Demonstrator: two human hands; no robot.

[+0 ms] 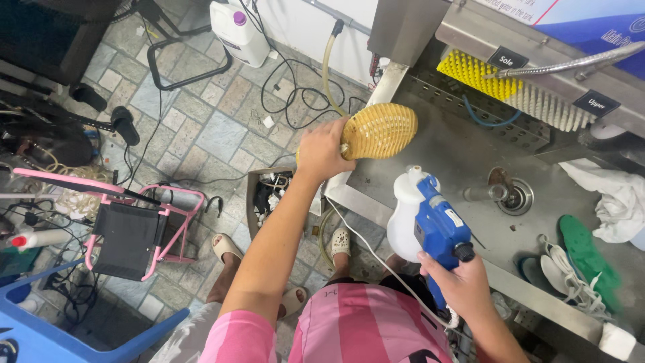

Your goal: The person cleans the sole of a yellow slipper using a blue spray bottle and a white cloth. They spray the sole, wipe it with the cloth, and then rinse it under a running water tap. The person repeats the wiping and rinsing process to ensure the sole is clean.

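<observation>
**Sprayer and woven shoe held over the steel bench**

Nearest to us, our right hand (463,286) is wrapped tight around the grip of a blue and white handheld sprayer (430,222), its nozzle pointing away over the steel bench (463,151). A thin white cord trails from it toward our pink shirt (363,333). Farther out, our left hand (322,151) is closed on the end of a yellow woven shoe (379,131), holding it in the air above the bench's left edge. Beyond, a drain (514,196), green insoles (588,255) with white laces, and a yellow and white brush roller (510,91).
</observation>
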